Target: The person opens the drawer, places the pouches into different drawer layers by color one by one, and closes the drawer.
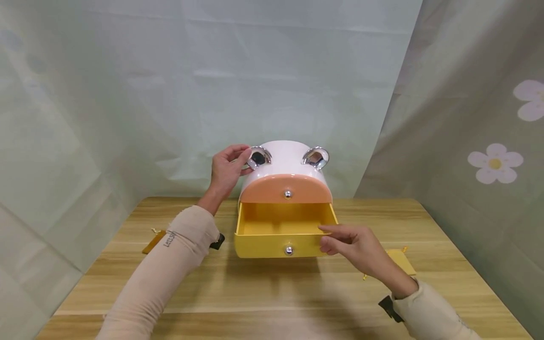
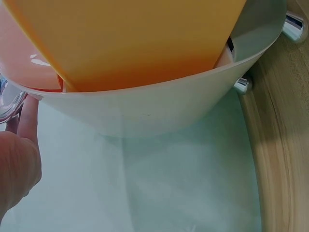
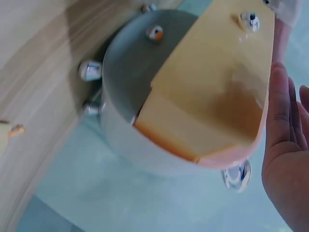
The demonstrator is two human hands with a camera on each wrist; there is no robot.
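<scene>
Hidden parts: I cannot see the inside floor of the yellow drawer (image 1: pixel 282 231) in full; its front wall blocks the near part. The right wrist view cuts off the fingertips of the right hand (image 1: pixel 354 248).
Left hand (image 1: pixel 227 167): I see its fingers curled round the left silver ear (image 1: pixel 258 157) on top of the storage box (image 1: pixel 285 163), thumb and fingertips pinching it.
Right hand: I see its fingers held straight and close together, tips touching the right front corner of the yellow drawer; nothing is gripped.
Drawer position: pulled out of the storage box toward me, at the middle of the table (image 1: pixel 272 288).
Materials: the storage box is smooth, glossy white plastic with a rounded top; the orange drawer (image 1: pixel 285 189) above is arch-shaped and closed. Each drawer front has a small round metal knob (image 1: pixel 289 250).
Surroundings: wood-grain table; a flat yellow pouch (image 1: pixel 401 262) lies right of the box, partly behind the right hand; another pouch (image 1: pixel 154 242) lies left, partly behind the left sleeve (image 1: pixel 170 269). Pale green curtain (image 1: pixel 212 85) behind.
</scene>
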